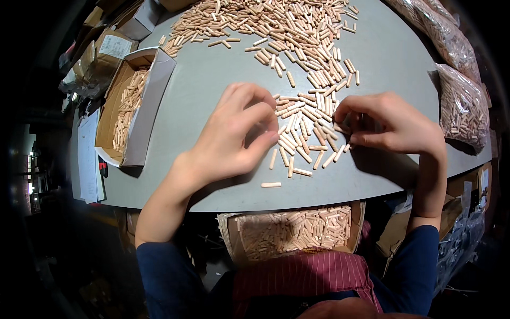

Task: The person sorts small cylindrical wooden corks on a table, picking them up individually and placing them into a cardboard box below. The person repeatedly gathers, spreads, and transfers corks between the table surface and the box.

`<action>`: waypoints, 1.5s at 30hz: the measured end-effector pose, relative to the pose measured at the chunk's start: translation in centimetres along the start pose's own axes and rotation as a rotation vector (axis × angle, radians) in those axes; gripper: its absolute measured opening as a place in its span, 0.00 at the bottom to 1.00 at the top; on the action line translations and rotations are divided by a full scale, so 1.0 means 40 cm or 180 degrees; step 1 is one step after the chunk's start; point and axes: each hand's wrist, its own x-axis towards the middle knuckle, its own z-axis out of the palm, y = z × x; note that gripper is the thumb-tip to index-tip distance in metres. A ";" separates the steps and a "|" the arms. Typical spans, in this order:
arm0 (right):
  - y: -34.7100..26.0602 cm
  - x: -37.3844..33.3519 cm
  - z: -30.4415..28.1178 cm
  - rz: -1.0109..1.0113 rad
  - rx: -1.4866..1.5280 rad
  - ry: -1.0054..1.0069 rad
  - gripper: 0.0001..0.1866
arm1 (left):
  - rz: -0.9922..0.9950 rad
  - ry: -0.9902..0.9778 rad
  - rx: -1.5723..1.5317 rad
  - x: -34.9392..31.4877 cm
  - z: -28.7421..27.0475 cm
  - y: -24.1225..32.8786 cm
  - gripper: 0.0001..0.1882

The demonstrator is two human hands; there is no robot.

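Many wooden dowels (309,113) lie loose on the grey table (204,69) between my hands in the head view. My left hand (236,127) curls at their left edge, my right hand (390,125) at their right; whether either grips one, I cannot tell.

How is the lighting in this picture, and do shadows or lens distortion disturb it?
Head view: bright light on the left hand, right hand and wooden dowels; dark shadow below the right hand on the gray table; same view: table's near edge bowed, perhaps partly by the fisheye; corners black.
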 end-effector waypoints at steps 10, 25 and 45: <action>0.028 0.012 0.010 -0.1073 0.0530 -0.0080 0.15 | -0.0288 -0.0131 -0.0852 -0.005 -0.012 0.008 0.08; -0.006 0.023 0.051 -0.1346 -0.0098 -0.0030 0.21 | 0.0186 -0.0697 -0.0159 -0.014 0.016 -0.001 0.24; -0.035 -0.012 -0.006 -0.0084 0.0499 -0.1125 0.10 | -0.2075 -0.1890 -0.1439 0.000 -0.138 0.033 0.08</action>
